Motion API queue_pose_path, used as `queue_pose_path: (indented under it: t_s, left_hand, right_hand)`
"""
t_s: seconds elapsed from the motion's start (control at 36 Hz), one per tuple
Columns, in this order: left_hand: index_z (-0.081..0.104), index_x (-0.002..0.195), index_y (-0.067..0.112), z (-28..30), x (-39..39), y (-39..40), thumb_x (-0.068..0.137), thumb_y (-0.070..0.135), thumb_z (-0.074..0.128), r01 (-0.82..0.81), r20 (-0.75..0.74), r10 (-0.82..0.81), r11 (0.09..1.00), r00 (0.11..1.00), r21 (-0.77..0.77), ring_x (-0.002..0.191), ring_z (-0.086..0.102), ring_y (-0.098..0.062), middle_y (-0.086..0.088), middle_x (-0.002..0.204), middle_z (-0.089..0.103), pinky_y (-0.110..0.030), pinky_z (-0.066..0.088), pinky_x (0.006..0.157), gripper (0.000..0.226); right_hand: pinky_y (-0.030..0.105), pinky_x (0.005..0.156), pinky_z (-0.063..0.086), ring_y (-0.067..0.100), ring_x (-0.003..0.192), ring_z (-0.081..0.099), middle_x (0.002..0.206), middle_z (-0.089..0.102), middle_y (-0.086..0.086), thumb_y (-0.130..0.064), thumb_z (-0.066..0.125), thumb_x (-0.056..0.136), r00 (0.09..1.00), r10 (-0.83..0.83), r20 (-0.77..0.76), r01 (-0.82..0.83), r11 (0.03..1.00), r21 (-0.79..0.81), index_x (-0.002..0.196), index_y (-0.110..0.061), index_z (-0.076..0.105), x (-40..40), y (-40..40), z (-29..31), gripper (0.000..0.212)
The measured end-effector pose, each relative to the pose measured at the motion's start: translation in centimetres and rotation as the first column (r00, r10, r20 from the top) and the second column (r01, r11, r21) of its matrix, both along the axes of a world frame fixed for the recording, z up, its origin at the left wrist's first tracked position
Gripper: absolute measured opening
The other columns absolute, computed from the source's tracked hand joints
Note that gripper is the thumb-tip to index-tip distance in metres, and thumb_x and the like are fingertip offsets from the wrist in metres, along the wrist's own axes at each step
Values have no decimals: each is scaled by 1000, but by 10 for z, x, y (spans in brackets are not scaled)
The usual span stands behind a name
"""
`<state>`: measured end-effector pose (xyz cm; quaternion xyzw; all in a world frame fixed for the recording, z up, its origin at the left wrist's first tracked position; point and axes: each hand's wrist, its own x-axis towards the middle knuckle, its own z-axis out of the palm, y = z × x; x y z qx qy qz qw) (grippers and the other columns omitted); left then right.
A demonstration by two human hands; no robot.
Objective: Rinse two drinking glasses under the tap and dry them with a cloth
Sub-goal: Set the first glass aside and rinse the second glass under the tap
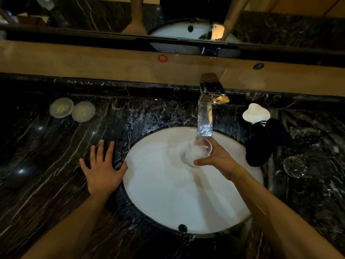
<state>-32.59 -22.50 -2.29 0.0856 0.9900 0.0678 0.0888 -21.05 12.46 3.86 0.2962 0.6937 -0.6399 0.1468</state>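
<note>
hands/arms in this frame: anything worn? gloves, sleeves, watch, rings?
Nothing worn that shows. The left hand and right hand are bare, with no gloves. Both forearms are bare right down to the bottom edge of the picture, with no sleeve cuff in view. No watch, band or ring can be made out on either wrist or on the fingers, though the light is dim.

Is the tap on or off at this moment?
On. A stream of water falls from the tap into the glass that the right hand holds over the sink.
</note>
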Motion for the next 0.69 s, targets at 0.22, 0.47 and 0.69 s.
queue_pose_path:
  t_s: [0.22, 0.47, 0.69]
  left_hand:
    - [20, 157, 35, -1, 0, -1, 80, 75, 30, 1, -1, -1, 1000, 1000, -6, 154, 2, -24, 2, 167, 9, -64, 0, 117, 88]
    - [18, 157, 35, -2, 0, -2, 80, 76, 26, 0, 0, 0, 1000, 1000, -21, 154, 0, -22, 2, 167, 7, -63, 0, 118, 88]
    - [17, 157, 36, -2, 0, -1, 80, 76, 27, -3, 2, 3, 1000, 1000, -11, 154, 1, -22, 2, 167, 8, -64, 0, 118, 87]
  right_hand:
    - [27, 91, 48, 18, 116, 57, 128, 60, -4, -4, 90, 65, 994, -86, -65, 91, 993, 75, 135, -26, 51, -15, -16, -6, 83]
    - [8, 77, 43, 11, 109, 51, 124, 54, -7, -7, 88, 70, 977, -145, -157, 186, 938, 294, 138, -17, 48, -22, -24, -5, 80]
    - [42, 98, 50, 19, 123, 51, 130, 54, -12, -17, 87, 65, 954, -185, -237, 275, 855, 440, 135, -33, 48, -10, -13, -7, 82]
